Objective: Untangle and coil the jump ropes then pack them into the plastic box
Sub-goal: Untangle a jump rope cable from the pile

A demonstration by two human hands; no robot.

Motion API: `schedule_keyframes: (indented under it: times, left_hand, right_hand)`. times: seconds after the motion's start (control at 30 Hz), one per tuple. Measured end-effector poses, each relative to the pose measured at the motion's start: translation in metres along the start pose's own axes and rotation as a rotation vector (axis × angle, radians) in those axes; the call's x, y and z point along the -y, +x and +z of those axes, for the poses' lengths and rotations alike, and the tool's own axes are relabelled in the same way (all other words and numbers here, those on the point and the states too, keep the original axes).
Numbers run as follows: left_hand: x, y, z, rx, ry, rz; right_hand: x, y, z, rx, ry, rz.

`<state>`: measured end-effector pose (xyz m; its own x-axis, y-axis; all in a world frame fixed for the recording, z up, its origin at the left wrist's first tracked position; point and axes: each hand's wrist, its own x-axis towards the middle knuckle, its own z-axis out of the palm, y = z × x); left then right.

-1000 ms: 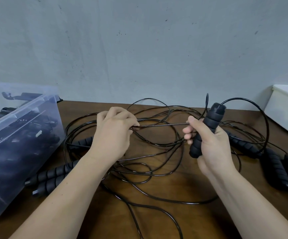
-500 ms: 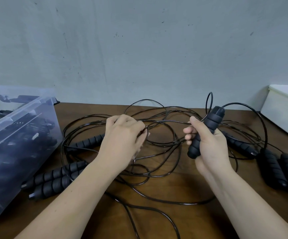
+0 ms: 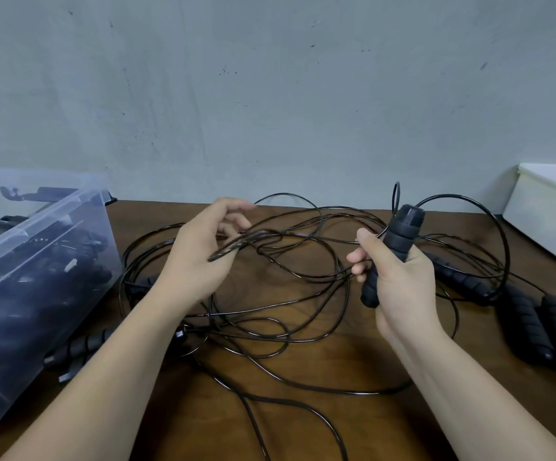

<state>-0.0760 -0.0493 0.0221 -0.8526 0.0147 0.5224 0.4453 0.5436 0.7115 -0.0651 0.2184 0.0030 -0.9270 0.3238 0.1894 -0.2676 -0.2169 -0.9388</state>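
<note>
My right hand [image 3: 399, 287] is clenched around a black foam handle [image 3: 406, 224], held upright above the desk [image 3: 369, 434]. My left hand [image 3: 203, 254] has loosely curved fingers with a blurred cord loop across the palm; I cannot tell if it grips. The tangled jump ropes [image 3: 271, 242] sprawl between them, and the plastic box [image 3: 37, 277] sits left.

Black cords [image 3: 280, 247], black ribbed handles [image 3: 399, 241], translucent clear box [image 3: 80, 211], brown wood-grain table [image 3: 303, 424], white bin [image 3: 542, 221], grey wall [image 3: 270, 94].
</note>
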Motion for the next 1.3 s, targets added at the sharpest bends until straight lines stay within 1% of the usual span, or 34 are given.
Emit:
schedule_keyframes:
  times: [0.07, 0.1, 0.17, 0.2, 0.23, 0.3, 0.33, 0.37, 0.4, 0.5, 0.6, 0.8, 0.87, 1.0, 1.07, 1.17, 1.23, 1.3]
  left_hand:
    - [0.004, 0.002, 0.002, -0.059, 0.151, -0.035]
    - [0.004, 0.002, 0.004, -0.046, 0.218, -0.051]
    - [0.004, -0.001, 0.009, -0.011, 0.305, -0.009]
    - [0.001, -0.003, 0.011, -0.037, 0.308, 0.026]
    - [-0.003, -0.005, 0.013, -0.096, 0.255, 0.038]
    - [-0.018, -0.008, 0.012, -0.209, -0.015, -0.020]
    - [-0.025, -0.010, 0.014, -0.203, -0.136, -0.041]
    - [-0.032, -0.012, 0.016, -0.151, -0.203, -0.037]
    - [-0.036, -0.016, 0.020, -0.077, -0.206, -0.016]
    - [-0.038, -0.026, 0.038, 0.151, -0.146, 0.035]
    - [-0.036, -0.030, 0.052, 0.263, -0.098, 0.039]
    - [-0.035, -0.031, 0.052, 0.371, -0.168, -0.048]
    - [-0.034, -0.031, 0.052, 0.400, -0.179, -0.088]
    - [-0.031, -0.028, 0.052, 0.435, -0.282, -0.166]
    - [-0.031, -0.027, 0.048, 0.443, -0.189, -0.126]
    - [-0.026, -0.023, 0.038, 0.448, 0.012, -0.050]
    - [-0.022, -0.021, 0.033, 0.445, 0.013, -0.062]
    - [-0.019, -0.019, 0.030, 0.433, 0.040, -0.058]
  right_hand:
    - [0.000, -0.002, 0.001, 0.005, -0.006, -0.008]
    - [0.000, -0.002, 0.001, 0.005, -0.008, -0.011]
    - [-0.001, -0.001, 0.000, 0.000, -0.018, -0.014]
    - [-0.001, 0.000, 0.000, -0.001, -0.025, -0.015]
    - [-0.002, 0.000, 0.000, 0.001, -0.038, -0.017]
    - [-0.003, -0.001, 0.001, 0.028, -0.092, -0.031]
    - [-0.005, -0.002, 0.002, 0.048, -0.129, -0.043]
    - [-0.007, -0.004, 0.004, 0.070, -0.166, -0.053]
    - [-0.009, -0.007, 0.006, 0.094, -0.202, -0.061]
    - [-0.015, -0.015, 0.012, 0.173, -0.279, -0.078]
    - [-0.017, -0.020, 0.013, 0.228, -0.291, -0.094]
    - [-0.015, -0.022, 0.013, 0.277, -0.277, -0.093]
    - [-0.013, -0.021, 0.013, 0.264, -0.269, -0.083]
    - [-0.007, -0.016, 0.011, 0.228, -0.236, -0.082]
    - [-0.002, -0.012, 0.009, 0.197, -0.188, -0.062]
    - [0.007, 0.002, -0.001, 0.097, -0.027, 0.013]
    - [0.011, 0.010, -0.008, 0.045, 0.036, 0.045]
    - [0.009, 0.011, -0.009, 0.031, 0.056, 0.061]
